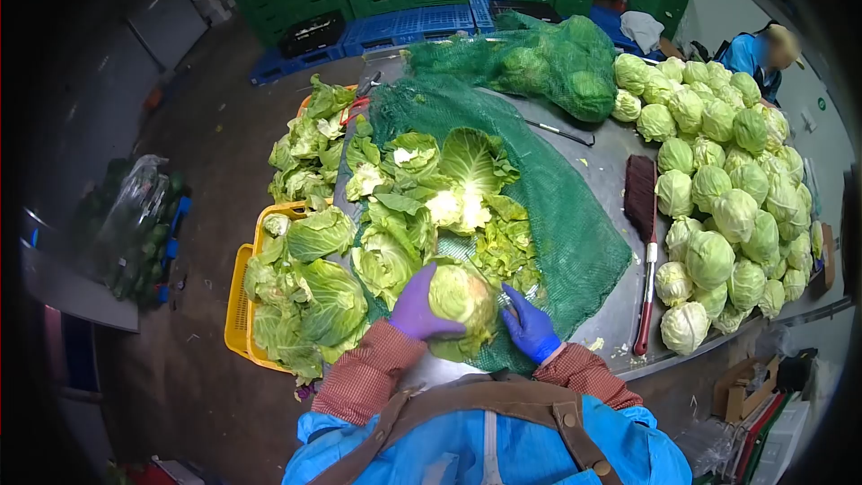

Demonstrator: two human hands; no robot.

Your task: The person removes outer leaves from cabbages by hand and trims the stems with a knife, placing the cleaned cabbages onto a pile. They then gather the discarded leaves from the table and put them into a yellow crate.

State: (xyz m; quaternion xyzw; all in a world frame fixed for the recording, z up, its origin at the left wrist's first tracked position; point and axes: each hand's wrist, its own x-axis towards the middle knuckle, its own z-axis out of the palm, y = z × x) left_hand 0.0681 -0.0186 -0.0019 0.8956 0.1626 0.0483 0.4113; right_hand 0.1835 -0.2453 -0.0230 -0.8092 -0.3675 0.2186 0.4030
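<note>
A trimmed cabbage [461,298] is in front of my body, its pale green side facing up. My left hand [418,307], in a purple glove, grips it from the left with the thumb spread along its lower side. Close to the cabbage's right side is my right hand [531,327], in a blue-violet glove. Its thumb and fingers are apart, with a dark gap between them. Beyond both hands, loose outer leaves [467,181] are heaped on a green mesh net [575,251], some showing white stem ends.
Many cabbages [709,259] are piled on the metal table's right side. A red-handled brush [641,207] lies beside them. Yellow crates [239,296] of leaves stand at left. A netted bundle of cabbages [575,63] lies at the back. A person [750,54] is at far right.
</note>
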